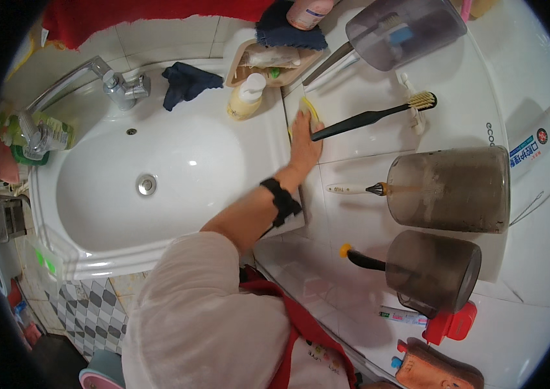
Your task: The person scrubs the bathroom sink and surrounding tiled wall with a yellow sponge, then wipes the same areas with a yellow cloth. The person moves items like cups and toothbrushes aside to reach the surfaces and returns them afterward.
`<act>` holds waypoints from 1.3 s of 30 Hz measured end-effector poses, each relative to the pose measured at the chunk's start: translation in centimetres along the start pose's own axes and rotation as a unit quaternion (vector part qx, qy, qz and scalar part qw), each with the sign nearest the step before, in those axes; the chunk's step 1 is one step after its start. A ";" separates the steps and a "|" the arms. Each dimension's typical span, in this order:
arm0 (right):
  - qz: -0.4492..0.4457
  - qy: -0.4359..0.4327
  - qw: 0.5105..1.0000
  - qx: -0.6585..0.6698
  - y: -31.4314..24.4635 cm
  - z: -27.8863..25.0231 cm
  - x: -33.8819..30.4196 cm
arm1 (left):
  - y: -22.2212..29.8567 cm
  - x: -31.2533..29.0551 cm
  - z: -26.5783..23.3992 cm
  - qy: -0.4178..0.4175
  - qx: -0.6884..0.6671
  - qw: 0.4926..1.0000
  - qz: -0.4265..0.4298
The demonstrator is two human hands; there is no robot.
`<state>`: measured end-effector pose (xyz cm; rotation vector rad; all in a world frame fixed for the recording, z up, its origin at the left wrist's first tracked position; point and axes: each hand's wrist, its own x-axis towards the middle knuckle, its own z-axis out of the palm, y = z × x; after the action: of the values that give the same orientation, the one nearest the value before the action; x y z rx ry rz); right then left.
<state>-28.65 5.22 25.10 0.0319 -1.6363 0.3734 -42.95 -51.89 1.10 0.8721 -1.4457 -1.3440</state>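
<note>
My left hand (305,146) reaches across to the strip beside the sink, where the sink's side edge meets white tiles. Its fingers press down on what looks like a cloth with a yellow edge (311,107), which curves around the fingertips. Most of that cloth is hidden under the hand. A black strap (281,202) wraps the wrist. The handle end of a black toothbrush (373,118) overlaps the hand in this view; its bristles are by a small white holder (416,107). My right hand is out of the picture.
The white sink (207,188) has a chrome faucet (119,89), a dark blue cloth (187,83) and a yellow pump bottle (246,98) around it. To the right are a large brown cup (450,188), a smaller brown cup (434,269), a purple cup (411,29) and a white tube (537,139).
</note>
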 end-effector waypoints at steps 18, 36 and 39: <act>0.008 0.016 1.000 -0.010 -0.2 0.8 -0.4 | 0.5 -4.8 -0.5 -0.074 0.061 0.995 -0.005; -0.017 0.032 0.999 -0.006 0.2 0.4 0.2 | 4.0 -10.6 -3.3 -0.238 0.023 0.964 0.114; -0.023 0.048 0.999 -0.003 0.4 0.1 0.3 | 4.8 -4.9 -2.5 -0.173 0.025 0.967 0.184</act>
<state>-28.92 5.68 25.33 0.0465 -1.5382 0.3303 -38.63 -47.43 4.87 0.3774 -1.8125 -1.2159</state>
